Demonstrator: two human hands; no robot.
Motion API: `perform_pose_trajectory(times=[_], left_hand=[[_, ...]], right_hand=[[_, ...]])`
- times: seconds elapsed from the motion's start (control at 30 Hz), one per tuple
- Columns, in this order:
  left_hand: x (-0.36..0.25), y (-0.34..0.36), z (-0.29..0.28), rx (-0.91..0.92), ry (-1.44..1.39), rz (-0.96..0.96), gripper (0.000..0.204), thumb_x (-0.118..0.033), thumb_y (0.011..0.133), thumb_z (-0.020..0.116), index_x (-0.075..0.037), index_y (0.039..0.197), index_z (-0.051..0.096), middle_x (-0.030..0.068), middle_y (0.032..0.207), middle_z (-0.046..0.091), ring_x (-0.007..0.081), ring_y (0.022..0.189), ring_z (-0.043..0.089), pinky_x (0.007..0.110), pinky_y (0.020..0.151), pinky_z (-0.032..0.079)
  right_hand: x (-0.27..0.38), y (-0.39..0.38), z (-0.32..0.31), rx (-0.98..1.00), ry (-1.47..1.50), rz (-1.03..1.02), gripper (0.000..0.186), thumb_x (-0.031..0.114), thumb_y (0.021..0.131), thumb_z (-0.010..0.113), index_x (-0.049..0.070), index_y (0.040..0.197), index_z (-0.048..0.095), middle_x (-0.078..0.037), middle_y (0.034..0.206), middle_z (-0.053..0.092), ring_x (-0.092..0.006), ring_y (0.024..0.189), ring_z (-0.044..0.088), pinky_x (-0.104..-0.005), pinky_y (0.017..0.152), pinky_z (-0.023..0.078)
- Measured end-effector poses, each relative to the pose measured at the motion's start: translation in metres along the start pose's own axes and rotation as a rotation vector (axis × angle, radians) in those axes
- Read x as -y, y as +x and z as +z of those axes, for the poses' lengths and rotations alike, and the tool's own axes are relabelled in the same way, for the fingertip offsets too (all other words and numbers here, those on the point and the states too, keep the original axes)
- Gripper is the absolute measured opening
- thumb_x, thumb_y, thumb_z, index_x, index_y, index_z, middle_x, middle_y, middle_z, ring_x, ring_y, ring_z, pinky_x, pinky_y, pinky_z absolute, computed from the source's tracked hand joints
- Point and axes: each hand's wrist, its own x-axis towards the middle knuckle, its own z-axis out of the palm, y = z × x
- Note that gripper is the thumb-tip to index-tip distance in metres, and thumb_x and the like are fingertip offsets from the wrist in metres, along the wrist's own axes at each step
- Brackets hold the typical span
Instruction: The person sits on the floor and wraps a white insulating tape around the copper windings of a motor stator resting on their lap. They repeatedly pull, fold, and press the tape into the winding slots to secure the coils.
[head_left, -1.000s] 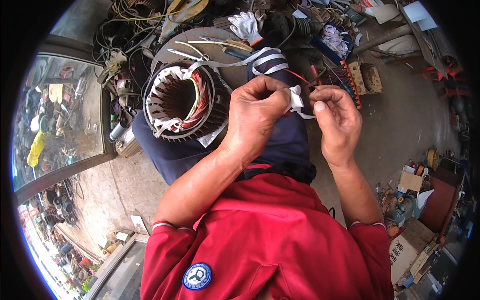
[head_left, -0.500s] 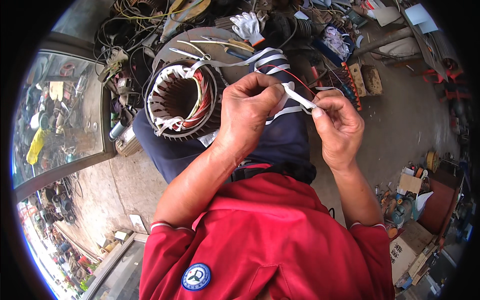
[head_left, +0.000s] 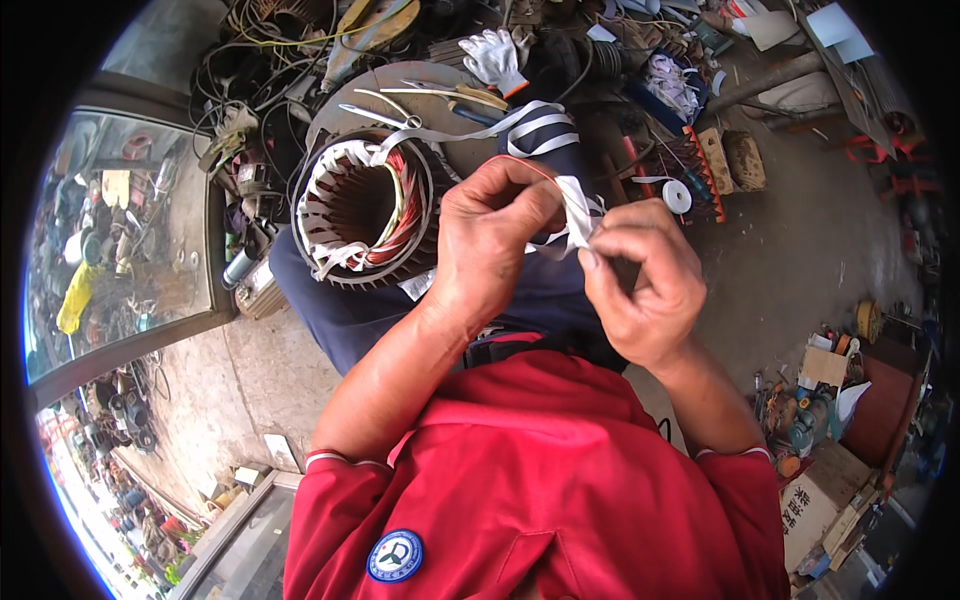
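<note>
In front of my chest my left hand [head_left: 500,220] is closed, pinching a white cloth tape [head_left: 573,205] at its upper left. A thin red wire [head_left: 532,163] runs over its fingers into the tape. From the other side my right hand [head_left: 648,280] pinches the lower end of the tape between thumb and index finger. Left of my hands, a round motor stator [head_left: 428,215] stands with its opening up, with white-bound windings and red wires around the rim. A loose white strip [head_left: 455,133] runs from it to loops over my dark trouser leg.
Behind the stator, a round board [head_left: 345,100] carries scissors and other hand tools. A white glove [head_left: 495,60] lies beyond it. To the right are a white tape roll [head_left: 677,196] and a blue box [head_left: 672,85] of scraps. A glass-paned frame [head_left: 130,240] stands left.
My right hand has moved left, closer to my left hand. The tape, earlier stretched sideways between them, now hangs more upright and bunched. The white tape roll has come into view on the right.
</note>
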Motion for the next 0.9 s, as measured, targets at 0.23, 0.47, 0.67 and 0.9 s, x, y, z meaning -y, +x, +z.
perform_pose_trajectory(times=[0.23,0.47,0.67,0.9], left_hand=[[0.0,0.0,-0.009,0.031,-0.154,-0.073,0.006,-0.004,0.099,0.061,0.0,0.101,0.066,0.0091,0.091,0.071,0.0176,0.081,0.069,0.032,0.075,0.057],[0.004,0.0,-0.012,0.119,-0.125,-0.048,0.007,-0.007,0.101,0.061,-0.001,0.104,0.064,0.0124,0.099,0.072,0.0236,0.09,0.073,0.038,0.083,0.06],[-0.003,0.002,-0.016,0.07,-0.252,-0.038,0.005,-0.009,0.1,0.063,-0.004,0.102,0.065,0.0093,0.092,0.071,0.0211,0.08,0.072,0.037,0.06,0.06],[-0.009,0.003,-0.019,0.043,-0.254,-0.024,0.004,-0.004,0.099,0.063,0.0,0.1,0.065,0.0089,0.09,0.07,0.0188,0.079,0.072,0.029,0.066,0.056]], right_hand=[[0.004,-0.009,-0.013,-0.128,0.2,0.203,0.011,0.0,0.09,0.066,-0.003,0.1,0.066,-0.01,0.098,0.066,-0.0175,0.085,0.062,-0.0292,0.077,0.05],[-0.006,-0.004,-0.008,-0.058,0.172,0.257,0.005,0.0,0.095,0.067,-0.002,0.1,0.066,-0.007,0.095,0.066,-0.0115,0.078,0.059,-0.0249,0.07,0.047],[0.001,-0.011,-0.027,-0.106,0.266,0.27,0.005,-0.003,0.098,0.06,-0.004,0.101,0.064,-0.007,0.098,0.064,-0.0062,0.074,0.052,-0.0207,0.064,0.042],[-0.004,-0.021,-0.042,-0.111,0.287,0.251,0.006,-0.003,0.098,0.058,-0.005,0.101,0.062,-0.008,0.1,0.062,-0.0027,0.071,0.047,-0.018,0.062,0.039]])
